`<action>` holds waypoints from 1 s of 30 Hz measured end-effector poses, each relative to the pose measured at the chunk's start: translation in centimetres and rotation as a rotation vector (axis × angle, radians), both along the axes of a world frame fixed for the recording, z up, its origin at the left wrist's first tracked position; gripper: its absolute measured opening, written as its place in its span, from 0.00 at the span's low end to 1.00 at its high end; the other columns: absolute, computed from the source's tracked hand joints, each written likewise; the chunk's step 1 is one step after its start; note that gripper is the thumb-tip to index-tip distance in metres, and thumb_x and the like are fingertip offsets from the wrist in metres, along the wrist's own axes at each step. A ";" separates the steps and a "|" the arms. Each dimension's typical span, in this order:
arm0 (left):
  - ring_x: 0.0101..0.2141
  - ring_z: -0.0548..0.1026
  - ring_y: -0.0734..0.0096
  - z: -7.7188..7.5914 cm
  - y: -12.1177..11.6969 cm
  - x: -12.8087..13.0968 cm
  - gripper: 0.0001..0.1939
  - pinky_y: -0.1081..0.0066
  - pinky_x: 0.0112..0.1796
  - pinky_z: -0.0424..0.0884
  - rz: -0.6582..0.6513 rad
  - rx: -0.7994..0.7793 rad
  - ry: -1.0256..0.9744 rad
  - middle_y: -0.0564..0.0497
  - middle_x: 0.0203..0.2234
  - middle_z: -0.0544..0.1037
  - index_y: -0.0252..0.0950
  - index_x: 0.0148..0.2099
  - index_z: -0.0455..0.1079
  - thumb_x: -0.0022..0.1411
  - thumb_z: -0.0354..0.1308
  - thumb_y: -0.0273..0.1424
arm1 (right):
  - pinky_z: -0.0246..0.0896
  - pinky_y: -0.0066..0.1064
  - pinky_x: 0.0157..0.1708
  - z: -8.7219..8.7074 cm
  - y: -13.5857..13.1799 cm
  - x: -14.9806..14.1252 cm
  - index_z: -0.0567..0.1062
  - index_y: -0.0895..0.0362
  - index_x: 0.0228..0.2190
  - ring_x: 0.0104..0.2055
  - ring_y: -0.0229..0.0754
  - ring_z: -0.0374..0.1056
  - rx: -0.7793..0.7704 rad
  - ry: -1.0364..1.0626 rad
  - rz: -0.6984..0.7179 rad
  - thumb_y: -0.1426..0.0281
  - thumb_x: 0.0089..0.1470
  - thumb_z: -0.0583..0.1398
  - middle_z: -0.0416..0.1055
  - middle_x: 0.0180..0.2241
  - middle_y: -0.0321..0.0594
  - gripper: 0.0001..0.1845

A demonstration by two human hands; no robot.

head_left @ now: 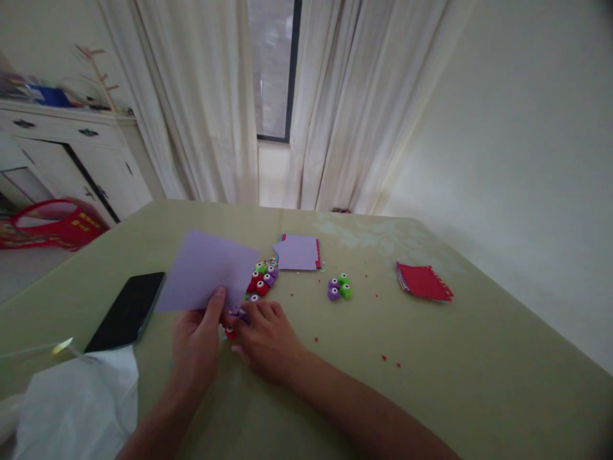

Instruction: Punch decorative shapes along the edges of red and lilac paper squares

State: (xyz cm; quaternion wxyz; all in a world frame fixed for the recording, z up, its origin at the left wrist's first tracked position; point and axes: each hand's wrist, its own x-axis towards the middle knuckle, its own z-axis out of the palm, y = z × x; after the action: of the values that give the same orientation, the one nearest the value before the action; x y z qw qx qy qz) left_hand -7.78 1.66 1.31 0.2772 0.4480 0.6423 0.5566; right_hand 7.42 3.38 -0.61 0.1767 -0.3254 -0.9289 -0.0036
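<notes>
A sheet of light purple paper (204, 268) is gripped in my left hand (198, 338), thumb on top, raised over the table. At the sheet's lower right corner my right hand (271, 342) closes around a small purple paper punch (243, 315), partly covered by the fingers. Just beyond the hands lies a cluster of red, green and purple punches (261, 281), each with a round eye. Another red punch (230, 332) shows between my hands. Several purple and green punches (340, 287) stand together further right.
A stack of paper with a purple sheet on top (299, 252) lies behind the punches. To the right is a red paper stack (424, 281) with notched edges. Small red paper scraps (384, 358) dot the table. On the left are a black phone (127, 312) and white tissue-like material (81, 406).
</notes>
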 end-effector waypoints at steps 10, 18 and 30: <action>0.19 0.72 0.66 0.9 -1.8 3.4 0.27 0.70 0.24 0.68 -0.130 -0.059 -0.077 0.53 0.14 0.74 0.41 0.16 0.70 0.61 0.60 0.50 | 0.62 0.45 0.49 -0.9 -2.4 4.4 0.72 0.51 0.54 0.52 0.53 0.66 -0.125 0.045 -0.050 0.60 0.63 0.64 0.74 0.52 0.45 0.20; 0.24 0.80 0.60 -1.1 -1.9 4.6 0.24 0.68 0.30 0.76 -0.293 -0.148 -0.011 0.49 0.19 0.81 0.41 0.21 0.77 0.60 0.61 0.53 | 0.63 0.32 0.34 -1.2 -3.5 10.0 0.74 0.55 0.38 0.33 0.41 0.68 -0.489 0.764 -0.373 0.72 0.52 0.66 0.75 0.35 0.38 0.10; 0.26 0.84 0.57 -2.0 -2.5 5.4 0.24 0.66 0.33 0.81 -0.402 -0.233 -0.065 0.47 0.23 0.86 0.40 0.24 0.81 0.58 0.63 0.54 | 0.62 0.30 0.32 -1.9 -3.6 9.8 0.74 0.54 0.39 0.31 0.38 0.65 -0.508 0.961 -0.314 0.72 0.52 0.67 0.74 0.37 0.38 0.12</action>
State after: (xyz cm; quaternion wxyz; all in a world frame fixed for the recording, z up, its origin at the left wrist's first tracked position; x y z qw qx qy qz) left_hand -2.34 -0.80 -0.68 0.4527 0.5138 0.5908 0.4266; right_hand 17.19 -0.20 -2.50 0.4932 -0.4569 -0.6563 0.3423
